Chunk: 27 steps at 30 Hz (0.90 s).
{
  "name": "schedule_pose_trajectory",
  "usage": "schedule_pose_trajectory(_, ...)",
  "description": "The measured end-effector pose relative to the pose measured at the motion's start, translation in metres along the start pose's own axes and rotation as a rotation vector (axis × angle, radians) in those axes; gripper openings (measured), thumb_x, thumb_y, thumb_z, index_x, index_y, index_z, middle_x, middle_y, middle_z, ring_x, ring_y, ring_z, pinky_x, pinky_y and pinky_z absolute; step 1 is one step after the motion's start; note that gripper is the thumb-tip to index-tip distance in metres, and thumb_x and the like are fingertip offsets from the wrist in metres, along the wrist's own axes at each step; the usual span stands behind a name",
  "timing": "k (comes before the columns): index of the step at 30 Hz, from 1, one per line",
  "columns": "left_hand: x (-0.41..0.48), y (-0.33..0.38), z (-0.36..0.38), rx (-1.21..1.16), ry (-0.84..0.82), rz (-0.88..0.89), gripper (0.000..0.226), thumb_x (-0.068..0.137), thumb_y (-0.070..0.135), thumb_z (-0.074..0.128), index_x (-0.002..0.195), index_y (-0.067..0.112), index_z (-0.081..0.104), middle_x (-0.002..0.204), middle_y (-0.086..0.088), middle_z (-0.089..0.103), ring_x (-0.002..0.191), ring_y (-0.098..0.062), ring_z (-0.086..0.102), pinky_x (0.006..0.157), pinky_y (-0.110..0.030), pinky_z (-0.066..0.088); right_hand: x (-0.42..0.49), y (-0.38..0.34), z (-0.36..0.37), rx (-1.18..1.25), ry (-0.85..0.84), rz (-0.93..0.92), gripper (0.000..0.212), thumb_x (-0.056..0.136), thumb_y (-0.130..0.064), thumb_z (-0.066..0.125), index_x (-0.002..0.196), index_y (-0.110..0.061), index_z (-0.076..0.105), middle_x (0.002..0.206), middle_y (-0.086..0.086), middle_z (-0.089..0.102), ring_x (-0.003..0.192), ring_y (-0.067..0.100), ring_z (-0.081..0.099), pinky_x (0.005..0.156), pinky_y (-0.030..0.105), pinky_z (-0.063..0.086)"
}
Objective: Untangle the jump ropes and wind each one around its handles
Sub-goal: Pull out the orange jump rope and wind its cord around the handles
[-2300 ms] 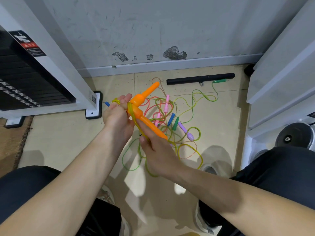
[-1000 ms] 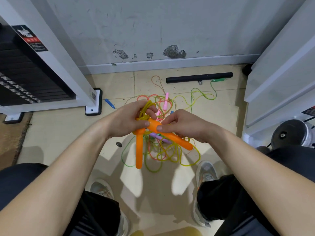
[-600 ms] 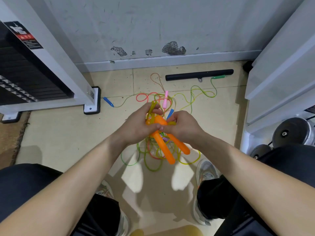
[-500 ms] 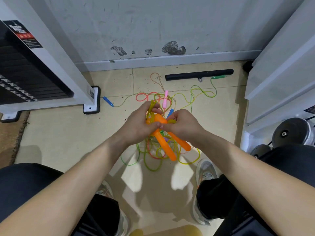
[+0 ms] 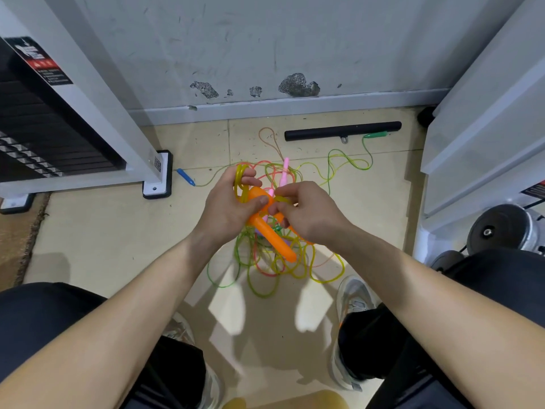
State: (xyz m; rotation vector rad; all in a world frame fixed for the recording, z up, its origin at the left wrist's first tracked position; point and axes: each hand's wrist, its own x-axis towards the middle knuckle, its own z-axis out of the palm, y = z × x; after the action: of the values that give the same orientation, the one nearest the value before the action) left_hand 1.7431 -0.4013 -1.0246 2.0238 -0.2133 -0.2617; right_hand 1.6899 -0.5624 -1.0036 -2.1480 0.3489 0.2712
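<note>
Orange handles [image 5: 271, 237] were held mid-scene above floor tangle [image 5: 265, 270], tips pointing near-right. Left hand [image 5: 230, 208] gripped handle tops, thumb pressed on, yellow rope [image 5: 240, 178] looped over curled fingers. Right hand [image 5: 306, 214] pinched same rope beside handles. Blue handle [image 5: 185, 177] lay far left.

Left hand [image 5: 227, 208] and right hand [image 5: 309, 215] hold handles [image 5: 272, 240] above a rope tangle [image 5: 265, 271] on the floor [image 5: 103, 231]; a bar [image 5: 342, 131] lies behind.
</note>
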Motion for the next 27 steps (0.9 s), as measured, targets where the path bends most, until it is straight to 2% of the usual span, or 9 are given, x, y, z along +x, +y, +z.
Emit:
schedule_pose_trajectory(4, 0.001, 0.004, 0.001, 0.066, 0.106, 0.060, 0.046, 0.079, 0.012, 0.080, 0.115, 0.025, 0.054, 0.107, 0.014, 0.065, 0.097, 0.011, 0.056, 0.080, -0.018, 0.047, -0.005, -0.006, -0.004, -0.319, 0.122, 0.015, 0.021, 0.093, -0.034, 0.058, 0.105, -0.021, 0.070, 0.088, 0.002, 0.073, 0.077, 0.024, 0.069, 0.075, 0.038, 0.058)
schedule_pose_trajectory(8, 0.000, 0.007, 0.005, 0.186, 0.106, 0.149, 0.047, 0.081, 0.012, 0.079, 0.116, 0.028, 0.053, 0.109, 0.014, 0.064, 0.103, -0.004, 0.056, 0.086, -0.022, 0.042, -0.006, -0.014, -0.013, -0.605, 0.038, 0.062, 0.028, 0.092, -0.043, 0.049, 0.084, -0.018, 0.060, 0.077, 0.000, 0.064, 0.069, 0.021, 0.058, 0.065, 0.032, 0.045)
schedule_pose_trajectory(11, -0.001, 0.005, 0.006, 0.256, 0.166, 0.209, 0.047, 0.085, 0.012, 0.075, 0.125, 0.021, 0.054, 0.111, 0.014, 0.059, 0.107, -0.008, 0.056, 0.090, -0.025, 0.044, -0.004, -0.015, -0.022, -0.051, -0.102, 0.050, 0.028, 0.096, -0.026, 0.050, 0.093, -0.003, 0.066, 0.065, 0.000, 0.062, 0.053, 0.015, 0.052, 0.054, 0.031, 0.042)
schedule_pose_trajectory(13, -0.001, 0.005, 0.005, 0.175, 0.282, 0.191, 0.046, 0.086, 0.012, 0.073, 0.127, 0.020, 0.052, 0.115, 0.010, 0.060, 0.110, -0.012, 0.057, 0.097, -0.033, 0.047, -0.007, -0.015, -0.009, 0.279, -0.101, 0.044, 0.025, 0.101, -0.018, 0.046, 0.099, -0.005, 0.068, 0.057, -0.004, 0.055, 0.041, 0.008, 0.042, 0.049, 0.028, 0.035)
schedule_pose_trajectory(16, -0.001, 0.008, 0.008, -0.021, 0.433, 0.088, 0.047, 0.083, 0.015, 0.074, 0.123, 0.023, 0.051, 0.114, 0.009, 0.062, 0.110, -0.017, 0.060, 0.099, -0.043, 0.047, -0.019, -0.010, 0.033, 0.315, -0.029, -0.095, 0.039, 0.104, -0.021, 0.041, 0.141, -0.023, 0.053, 0.062, -0.010, 0.058, 0.051, 0.005, 0.050, 0.058, 0.032, 0.043)
schedule_pose_trajectory(18, -0.001, 0.012, 0.013, -0.138, 0.484, -0.002, 0.044, 0.081, 0.017, 0.076, 0.115, 0.030, 0.050, 0.112, 0.009, 0.063, 0.111, -0.018, 0.060, 0.101, -0.044, 0.047, -0.025, -0.003, 0.050, 0.194, 0.021, -0.227, 0.047, 0.103, -0.023, 0.037, 0.150, -0.025, 0.041, 0.071, -0.011, 0.060, 0.068, 0.013, 0.057, 0.069, 0.037, 0.047)
schedule_pose_trajectory(21, 0.003, 0.017, 0.015, -0.399, 0.510, -0.224, 0.042, 0.080, 0.015, 0.078, 0.102, 0.036, 0.048, 0.109, 0.009, 0.065, 0.112, -0.018, 0.062, 0.100, -0.048, 0.051, -0.022, 0.005, 0.056, -0.050, 0.089, -0.341, 0.058, 0.101, -0.027, 0.032, 0.159, -0.021, 0.025, 0.096, 0.007, 0.062, 0.087, 0.028, 0.058, 0.072, 0.040, 0.043)
schedule_pose_trajectory(24, 0.009, 0.019, 0.012, -0.681, 0.492, -0.433, 0.041, 0.084, 0.011, 0.078, 0.111, 0.024, 0.051, 0.111, 0.008, 0.064, 0.099, -0.016, 0.067, 0.089, -0.050, 0.058, -0.019, 0.008, 0.059, -0.236, 0.264, -0.532, 0.051, 0.104, -0.022, 0.039, 0.153, -0.011, 0.037, 0.106, 0.011, 0.059, 0.085, 0.033, 0.060, 0.068, 0.043, 0.050)
schedule_pose_trajectory(27, 0.012, 0.023, 0.008, -0.751, 0.458, -0.542, 0.045, 0.089, 0.012, 0.075, 0.125, 0.015, 0.049, 0.124, 0.003, 0.063, 0.082, -0.011, 0.065, 0.061, -0.035, 0.059, -0.015, 0.012, 0.061, -0.169, 0.411, -0.692, 0.043, 0.102, -0.025, 0.044, 0.135, -0.002, 0.059, 0.097, 0.013, 0.067, 0.078, 0.032, 0.065, 0.061, 0.044, 0.055)
